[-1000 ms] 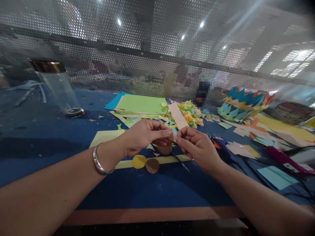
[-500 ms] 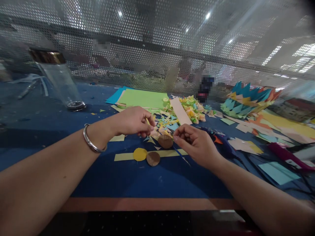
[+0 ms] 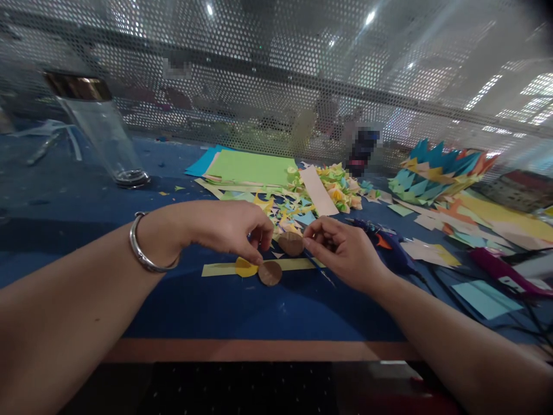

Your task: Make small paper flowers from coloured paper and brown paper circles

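By the yellow disc (image 3: 245,270), likely light, best rim-pinched, left fingers (image 3: 249,252) sit narrowly apart; what right fingers (image 3: 318,250) hold is unclear.

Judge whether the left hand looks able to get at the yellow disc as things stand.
Very likely yes: the left hand is right by the yellow disc, thumb at its far edge, and the brown disc beside it seems to leave the way free.

Yellow disc (image 3: 246,268), brown discs (image 3: 270,274)
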### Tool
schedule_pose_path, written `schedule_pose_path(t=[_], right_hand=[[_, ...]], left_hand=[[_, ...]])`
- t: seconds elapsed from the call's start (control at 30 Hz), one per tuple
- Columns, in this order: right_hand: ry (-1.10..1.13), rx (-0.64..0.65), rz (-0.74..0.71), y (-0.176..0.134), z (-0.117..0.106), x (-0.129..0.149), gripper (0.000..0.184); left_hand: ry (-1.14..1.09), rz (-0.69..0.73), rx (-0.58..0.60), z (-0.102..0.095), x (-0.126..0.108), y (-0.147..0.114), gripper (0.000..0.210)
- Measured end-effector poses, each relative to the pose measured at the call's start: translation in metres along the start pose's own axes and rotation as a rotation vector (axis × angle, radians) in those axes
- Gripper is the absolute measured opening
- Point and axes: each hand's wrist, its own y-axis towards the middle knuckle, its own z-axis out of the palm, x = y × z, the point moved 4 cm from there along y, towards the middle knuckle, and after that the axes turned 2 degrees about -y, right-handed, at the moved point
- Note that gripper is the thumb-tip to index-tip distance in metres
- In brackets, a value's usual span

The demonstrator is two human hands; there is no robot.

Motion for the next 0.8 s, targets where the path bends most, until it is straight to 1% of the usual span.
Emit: schedule_pose_path(t=[0.17,0.37,0.47,0.57,0.67,0.73,0.8], right_hand=[[0.011,0.011,0.006,0.0,0.001,0.002,0.011],[-0.003,0.02,-0.011,0.001,0.002,0.004,0.011],[-0.016,0.024,-0.018,0.001,0.001,0.002,0.01],[-0.041,0.025,-0.015,0.0,-0.001,-0.002,0.009],[-0.047,0.022,-0.025,0.001,-0.003,-0.006,0.009],[-0.056,0.019,-0.036,0.003,-0.004,-0.008,0.009],[-0.073,0.013,-0.037,0.006,-0.005,-0.008,0.01]], left_hand=[[0.067,-0.023,-0.054,0.002,0.003,-0.005,0.018],[0.048,-0.04,0.026,0.004,0.002,-0.006,0.006],[0.016,-0.04,0.007,0.001,0.002,-0.005,0.006],[-0.065,-0.036,-0.074,-0.005,0.003,-0.002,0.012],[-0.166,0.01,-0.218,-0.011,0.005,0.004,0.012],[-0.305,0.046,-0.313,-0.011,0.006,0.008,0.013],[-0.534,0.058,-0.381,-0.009,0.007,0.011,0.014]])
